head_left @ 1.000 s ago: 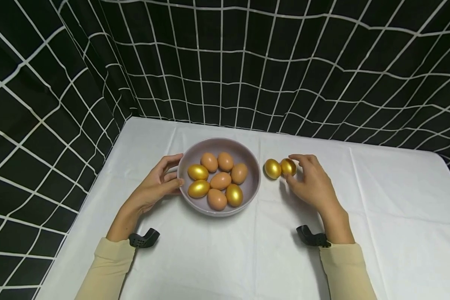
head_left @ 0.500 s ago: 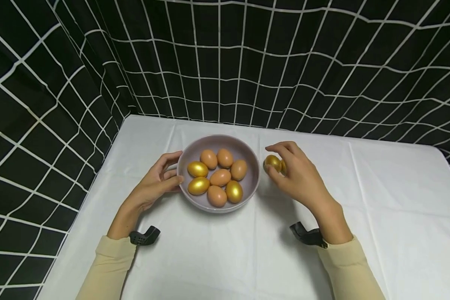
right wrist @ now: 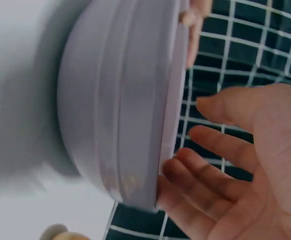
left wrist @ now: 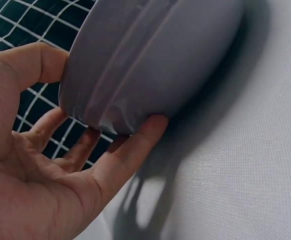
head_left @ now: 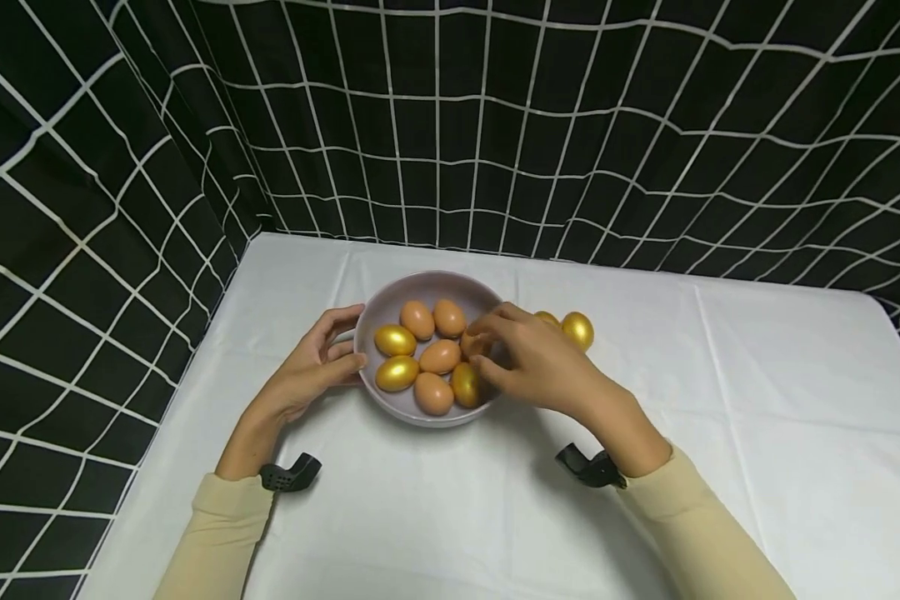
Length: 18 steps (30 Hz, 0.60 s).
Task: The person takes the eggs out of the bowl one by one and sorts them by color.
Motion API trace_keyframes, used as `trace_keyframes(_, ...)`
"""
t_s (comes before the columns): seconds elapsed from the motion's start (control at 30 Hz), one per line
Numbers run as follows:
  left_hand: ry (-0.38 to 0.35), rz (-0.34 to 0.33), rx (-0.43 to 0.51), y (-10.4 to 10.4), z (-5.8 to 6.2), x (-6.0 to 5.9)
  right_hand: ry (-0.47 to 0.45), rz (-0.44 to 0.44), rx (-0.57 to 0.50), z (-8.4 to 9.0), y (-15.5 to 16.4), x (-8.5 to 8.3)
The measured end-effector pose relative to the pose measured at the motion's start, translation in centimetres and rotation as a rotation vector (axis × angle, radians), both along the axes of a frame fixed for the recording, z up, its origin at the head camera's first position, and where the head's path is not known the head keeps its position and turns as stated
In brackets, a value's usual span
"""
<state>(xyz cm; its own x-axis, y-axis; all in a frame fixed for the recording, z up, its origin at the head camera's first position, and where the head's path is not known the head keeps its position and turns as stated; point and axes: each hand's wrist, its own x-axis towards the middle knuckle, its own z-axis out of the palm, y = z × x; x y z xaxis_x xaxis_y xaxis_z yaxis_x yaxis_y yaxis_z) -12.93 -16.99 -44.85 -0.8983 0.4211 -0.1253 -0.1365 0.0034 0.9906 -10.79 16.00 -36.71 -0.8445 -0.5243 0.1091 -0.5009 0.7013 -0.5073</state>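
A mauve bowl (head_left: 429, 421) stands on the white table with several brown eggs (head_left: 441, 357) and three golden eggs (head_left: 397, 372) in it. My left hand (head_left: 311, 367) holds the bowl at its left side, the thumb at the rim and the fingers against the outer wall, as the left wrist view also shows. Over the bowl's right rim reaches my right hand (head_left: 536, 358), its fingers loosely bent above a brown egg and a golden egg. In the right wrist view nothing shows between its thumb and fingers (right wrist: 200, 175). It partly covers those eggs.
Two more golden eggs (head_left: 577, 331) lie on the white cloth (head_left: 720, 400) right of the bowl, one partly hidden behind my right hand. A dark curtain with a white grid (head_left: 450, 125) rises along the table's back and left edges.
My right hand has moved left, from beside the two golden eggs on the table, past them, to the bowl's right rim. Those eggs stay on the cloth. My left hand stays on the bowl.
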Motion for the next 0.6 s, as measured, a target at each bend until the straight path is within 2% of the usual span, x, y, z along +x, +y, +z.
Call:
trace_keyframes(0.17, -0.004, 0.009, 0.005, 0.5, -0.5, 0.4, -0.054, 0.081, 0.094, -0.1, -1.2, 0.1)
trace_keyframes(0.33, -0.009, 0.0, 0.011, 0.8, -1.0, 0.5, -0.054, 0.121, 0.223, 0.0, -2.1, -0.3)
trace_keyframes(0.6, 0.012, 0.013, -0.003, 0.2, -0.3, 0.0, -0.08, 0.151, 0.348, 0.7, -3.9, -1.5)
